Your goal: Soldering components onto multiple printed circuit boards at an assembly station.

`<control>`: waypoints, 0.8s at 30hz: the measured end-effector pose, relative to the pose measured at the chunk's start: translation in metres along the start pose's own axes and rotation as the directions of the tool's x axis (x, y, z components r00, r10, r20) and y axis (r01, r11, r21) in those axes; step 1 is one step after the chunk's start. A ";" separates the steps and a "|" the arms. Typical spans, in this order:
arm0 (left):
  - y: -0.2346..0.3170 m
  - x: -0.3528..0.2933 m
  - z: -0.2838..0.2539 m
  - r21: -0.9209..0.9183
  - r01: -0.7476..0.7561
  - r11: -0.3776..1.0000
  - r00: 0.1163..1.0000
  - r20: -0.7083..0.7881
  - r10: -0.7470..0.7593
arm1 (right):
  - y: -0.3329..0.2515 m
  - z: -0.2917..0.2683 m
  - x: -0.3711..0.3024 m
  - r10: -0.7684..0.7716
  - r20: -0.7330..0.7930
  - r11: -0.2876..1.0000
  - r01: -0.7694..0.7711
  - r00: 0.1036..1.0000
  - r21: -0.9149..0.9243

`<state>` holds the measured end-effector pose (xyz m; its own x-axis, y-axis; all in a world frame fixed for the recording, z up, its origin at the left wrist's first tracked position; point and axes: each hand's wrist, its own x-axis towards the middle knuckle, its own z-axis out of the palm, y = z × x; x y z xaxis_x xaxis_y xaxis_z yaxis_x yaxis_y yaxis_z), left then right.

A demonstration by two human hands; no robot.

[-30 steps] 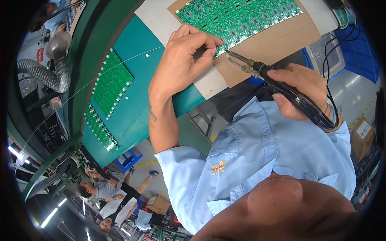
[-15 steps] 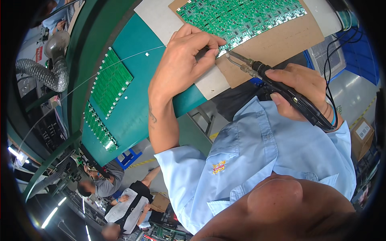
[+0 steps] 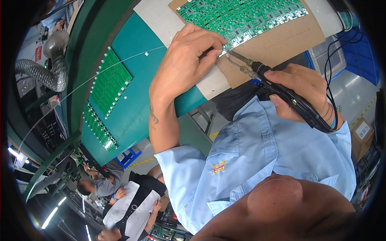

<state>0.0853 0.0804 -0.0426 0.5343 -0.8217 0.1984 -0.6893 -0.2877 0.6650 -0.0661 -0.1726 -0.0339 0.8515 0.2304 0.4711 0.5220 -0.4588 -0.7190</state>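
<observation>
My left hand [image 3: 185,62] rests at the near edge of a large green circuit board panel [image 3: 241,22], thumb and fingers pinched together. A thin solder wire [image 3: 120,61] runs from the left into this hand; its end is hidden by the fingers. My right hand [image 3: 301,86] grips a black soldering iron [image 3: 295,103] with two metal prongs. Those prongs point at the panel's near-left corner, close to my left fingertips; whether they touch the board I cannot tell. The panel lies on brown cardboard [image 3: 277,48].
Green boards edged with white connectors [image 3: 110,82] lie on the teal mat [image 3: 136,108] at left, with small loose white parts [image 3: 146,54] nearby. A black cable [image 3: 329,72] trails from the iron. A fume hose [image 3: 38,72] stands far left. Other people are in the background.
My left hand has shifted very slightly to the right; my right hand and the iron have barely moved. In the background, a person in black and white has moved.
</observation>
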 end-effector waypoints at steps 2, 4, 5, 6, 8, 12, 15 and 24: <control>0.000 0.001 0.001 0.001 -0.015 1.000 1.000 -0.004 0.015 | 0.000 0.000 0.000 -0.005 0.003 1.000 0.005 1.000 -0.001; 0.000 0.001 0.002 0.001 -0.022 1.000 1.000 -0.005 0.022 | 0.000 0.000 0.000 -0.008 0.005 1.000 0.008 1.000 -0.002; 0.000 0.001 0.002 0.004 -0.020 1.000 1.000 -0.005 0.020 | 0.000 0.000 0.000 -0.008 0.009 1.000 0.008 1.000 -0.002; 0.000 0.001 0.003 0.007 -0.018 1.000 1.000 -0.005 0.018 | 0.000 0.000 0.000 -0.008 0.013 1.000 0.008 1.000 -0.003; 0.001 0.002 0.003 0.014 -0.013 1.000 1.000 -0.005 0.013 | -0.001 0.000 -0.001 -0.008 0.021 1.000 0.008 1.000 -0.003; 0.002 0.002 0.003 0.013 -0.001 1.000 1.000 -0.009 0.001 | -0.001 0.000 -0.002 -0.011 0.024 1.000 0.011 1.000 -0.006; 0.002 0.001 0.003 0.013 0.005 1.000 1.000 -0.011 -0.004 | -0.002 -0.001 -0.002 -0.011 0.030 1.000 0.011 1.000 -0.009; 0.002 0.001 0.003 0.011 0.006 1.000 1.000 -0.011 -0.006 | -0.003 -0.001 -0.003 -0.014 0.031 1.000 0.015 0.999 -0.016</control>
<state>0.0825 0.0776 -0.0432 0.5435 -0.8147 0.2024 -0.6913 -0.2976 0.6585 -0.0704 -0.1727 -0.0324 0.8452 0.2634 0.4651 0.5335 -0.4691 -0.7038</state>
